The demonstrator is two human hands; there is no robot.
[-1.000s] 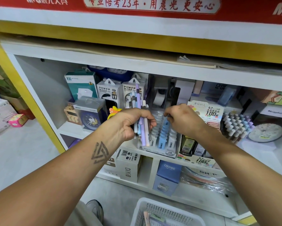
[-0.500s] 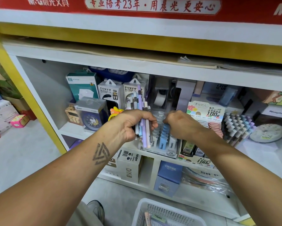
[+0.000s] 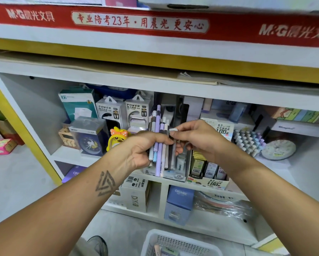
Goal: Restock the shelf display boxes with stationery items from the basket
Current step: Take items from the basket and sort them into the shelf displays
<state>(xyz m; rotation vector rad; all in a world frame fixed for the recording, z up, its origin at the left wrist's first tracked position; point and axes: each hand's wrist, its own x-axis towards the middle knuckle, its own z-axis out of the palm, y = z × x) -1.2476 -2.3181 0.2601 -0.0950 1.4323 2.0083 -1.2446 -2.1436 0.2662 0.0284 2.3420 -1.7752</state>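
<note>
Gripping a pen bundle (image 3: 159, 145) in the left hand (image 3: 145, 148), pinching one white-capped pen (image 3: 171, 143) with the right hand (image 3: 195, 139), before the display box (image 3: 175, 174)

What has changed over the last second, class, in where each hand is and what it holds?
The right hand has left the display box and come up to the pens, pinching one near its top. The left hand still grips the bundle upright before the shelf. The basket stays on the floor.

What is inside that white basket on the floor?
The white basket shows a few stationery items near its left side; the frame's bottom edge cuts off the rest.
</note>
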